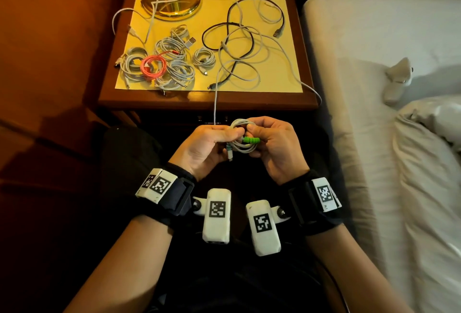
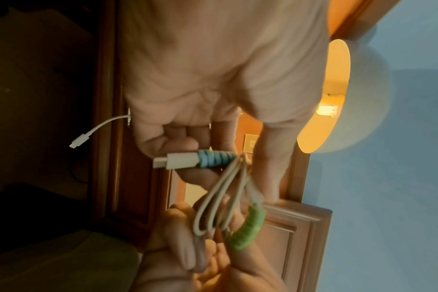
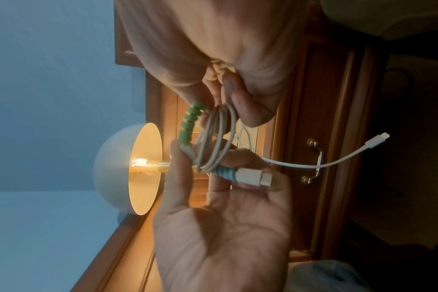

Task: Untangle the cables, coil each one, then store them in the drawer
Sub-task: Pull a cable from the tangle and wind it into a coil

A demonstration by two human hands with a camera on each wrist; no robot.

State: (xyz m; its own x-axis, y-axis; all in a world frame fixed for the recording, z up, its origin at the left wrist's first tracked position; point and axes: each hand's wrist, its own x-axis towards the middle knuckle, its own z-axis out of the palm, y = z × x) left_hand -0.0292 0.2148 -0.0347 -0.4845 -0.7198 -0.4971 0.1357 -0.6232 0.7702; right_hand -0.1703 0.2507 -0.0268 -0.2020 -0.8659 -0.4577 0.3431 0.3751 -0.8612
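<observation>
White cable is getting coiled between both hands, left hand and right hand pinching the loops, its tail running away ahead.

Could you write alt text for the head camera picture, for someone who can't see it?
Two hands, left and right, hold a small coiled white cable before a bedside table strewn with coiled and tangled cables, beside a bed.

Both hands pinching coiled white cable, green sleeve, lit lamp
</observation>
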